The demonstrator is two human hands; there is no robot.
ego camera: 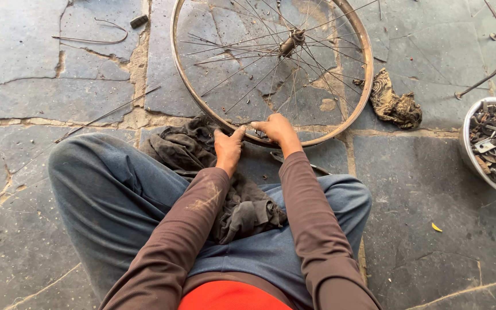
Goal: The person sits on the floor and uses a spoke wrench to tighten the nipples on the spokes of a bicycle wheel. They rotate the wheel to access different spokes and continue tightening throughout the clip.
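A bare bicycle wheel [271, 69], without tyre, is seen lying nearly flat on the stone-slab floor [420, 195], its hub [291, 41] and thin spokes showing inside the metal rim. The near edge of the rim is gripped by both hands: the left hand [228, 148] is pressed on it with the thumb raised toward the other hand, and the right hand [278, 131] is closed over the rim just beside it, fingers curled. A dark grey cloth [202, 166] is draped over the lap and spread under the left hand, touching the rim. The legs are folded in blue trousers [110, 201]. A crumpled dirty rag [394, 103] is lying just outside the rim on the right. A white bowl [471, 155] filled with small metal parts is placed at the right edge. 2 loose spokes [107, 115] are lying on the floor to the left
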